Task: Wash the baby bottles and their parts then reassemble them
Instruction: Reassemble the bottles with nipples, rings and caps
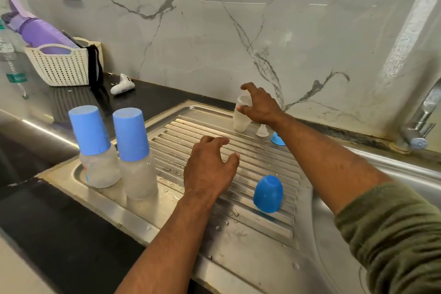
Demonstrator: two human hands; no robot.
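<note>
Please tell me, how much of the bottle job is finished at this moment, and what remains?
Done, it seems: two capped bottles stand assembled on the drainboard. In hand: the right hand grips an open bottle at the back; the left hand hovers open, holding nothing. Left: the loose nipple, blue ring and blue cap must still go onto that bottle.

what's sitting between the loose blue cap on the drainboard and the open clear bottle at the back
Only bare ribbed steel drainboard, wet in spots, lies between the loose blue dome cap and the uncapped clear bottle, as the head view shows.
</note>
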